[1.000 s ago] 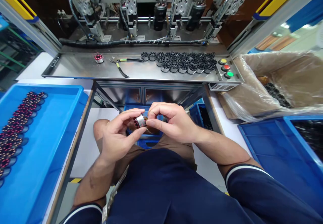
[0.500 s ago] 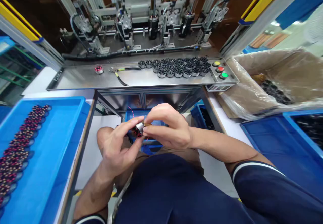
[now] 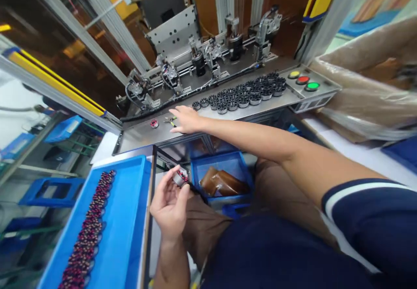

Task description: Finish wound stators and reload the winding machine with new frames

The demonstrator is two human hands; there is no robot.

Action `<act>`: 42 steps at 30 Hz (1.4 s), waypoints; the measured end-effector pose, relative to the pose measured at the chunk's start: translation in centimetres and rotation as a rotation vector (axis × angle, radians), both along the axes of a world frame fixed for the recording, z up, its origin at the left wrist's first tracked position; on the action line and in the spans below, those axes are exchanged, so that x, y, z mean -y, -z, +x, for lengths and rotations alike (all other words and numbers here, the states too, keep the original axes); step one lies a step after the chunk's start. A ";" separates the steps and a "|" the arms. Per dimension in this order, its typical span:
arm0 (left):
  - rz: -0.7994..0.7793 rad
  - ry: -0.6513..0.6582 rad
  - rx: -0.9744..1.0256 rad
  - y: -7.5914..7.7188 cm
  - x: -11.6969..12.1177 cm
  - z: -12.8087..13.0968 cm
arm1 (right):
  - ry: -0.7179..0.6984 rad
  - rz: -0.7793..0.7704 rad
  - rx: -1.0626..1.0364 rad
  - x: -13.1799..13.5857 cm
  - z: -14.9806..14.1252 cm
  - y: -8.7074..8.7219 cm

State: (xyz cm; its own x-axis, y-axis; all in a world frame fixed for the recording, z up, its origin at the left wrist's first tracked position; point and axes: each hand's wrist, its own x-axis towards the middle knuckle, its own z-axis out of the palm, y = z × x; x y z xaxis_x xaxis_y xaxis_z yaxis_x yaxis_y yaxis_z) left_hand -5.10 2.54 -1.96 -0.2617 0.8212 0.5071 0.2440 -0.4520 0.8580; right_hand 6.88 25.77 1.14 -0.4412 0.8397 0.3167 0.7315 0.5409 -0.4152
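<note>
Between the thumb and fingers of my left hand (image 3: 171, 206) is a small motor stator (image 3: 180, 178), a metal ring with red wire windings. It is held above my lap, by the corner of the blue tray. My right hand (image 3: 185, 119) reaches over the metal ledge with fingers spread, above the wire cutters (image 3: 172, 120). The hand hides part of the cutters' yellow and black handles, and I cannot see it gripping them. Left of the cutters stands another red-wound stator (image 3: 154, 124). To the right, rows of black-topped stator cores (image 3: 243, 100) crowd the ledge.
A blue tray (image 3: 125, 228) at left holds a long row of wound stators (image 3: 87, 232). Brown film packets (image 3: 224, 182) lie in a blue bin (image 3: 243, 163) below. Yellow, red and green buttons (image 3: 312, 86) sit at right, beside a plastic-lined box (image 3: 352, 106). Machine fixtures (image 3: 198, 61) stand behind.
My right hand has left the stator and moved up to the cutters on the ledge. The left hand keeps the stator, now lower in view. The camera view has turned and tilted.
</note>
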 end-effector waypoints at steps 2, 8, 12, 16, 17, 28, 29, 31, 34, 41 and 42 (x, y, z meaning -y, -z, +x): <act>-0.038 -0.024 0.069 -0.1 0.1 -0.2 | 0.013 -0.047 0.119 -1.0 -1.2 0.7; -0.143 0.042 0.300 -0.5 0.7 -1.3 | -0.040 -0.048 0.354 -1.6 -0.9 2.0; -0.164 0.077 0.354 -0.9 0.9 -1.1 | -0.091 -0.006 0.295 -2.3 0.5 2.0; -0.161 0.080 0.379 -1.3 1.2 -0.3 | -0.067 -0.102 0.088 -3.4 1.9 1.1; -0.158 0.081 0.385 -1.3 1.2 -0.1 | -0.068 -0.166 -0.021 -3.5 2.3 0.8; -0.165 0.156 0.408 -1.2 0.9 0.6 | -0.382 -0.532 -0.838 17.6 11.2 5.2; -0.161 0.160 0.399 -1.1 0.7 0.8 | -0.379 -0.465 -0.780 19.5 11.7 6.0; -0.149 0.163 0.382 -0.9 0.3 1.3 | -0.403 -0.332 -0.677 22.1 12.1 7.1; -0.136 0.167 0.356 -0.7 -0.1 2.4 | -0.474 -0.197 -0.617 23.2 11.7 7.4; -0.141 0.113 0.272 -0.9 0.0 3.5 | -0.511 -0.115 -0.664 22.0 10.2 6.7; -0.137 0.112 0.271 -0.9 0.1 3.5 | -0.521 -0.115 -0.672 21.9 10.1 6.7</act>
